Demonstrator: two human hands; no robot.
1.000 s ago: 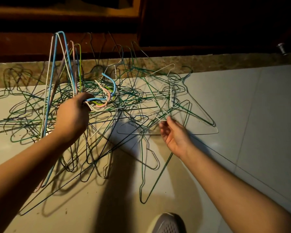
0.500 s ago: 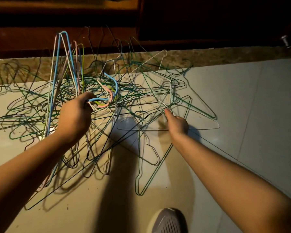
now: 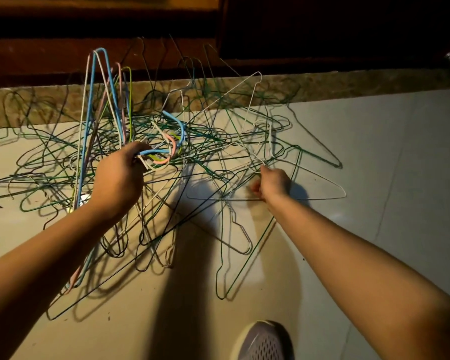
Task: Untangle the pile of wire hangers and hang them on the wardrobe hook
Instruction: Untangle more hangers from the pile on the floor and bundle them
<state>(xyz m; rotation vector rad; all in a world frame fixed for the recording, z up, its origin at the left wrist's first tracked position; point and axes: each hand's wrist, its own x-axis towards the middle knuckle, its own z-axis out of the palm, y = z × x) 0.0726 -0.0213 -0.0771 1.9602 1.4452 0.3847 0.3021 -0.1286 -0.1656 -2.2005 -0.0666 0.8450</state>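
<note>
Head view is showing the left hand (image 3: pixel 117 180) gripping a bundle of coloured hangers (image 3: pixel 153 152) by their hooks, while the right hand (image 3: pixel 273 183) is pinching a white hanger (image 3: pixel 322 198) at the right edge of the pile (image 3: pixel 205 141) (most wires are lying tangled on the floor (image 3: pixel 374 152); seemingly none hung yet).

Thin metal wire hangers (image 3: pixel 172 149), colour-coated, smooth. Pale floor tiles (image 3: pixel 387 152), glazed, glossy. Dark wooden wardrobe base (image 3: pixel 50 55), varnished. Grey shoe (image 3: pixel 265 341), mesh-woven.
</note>
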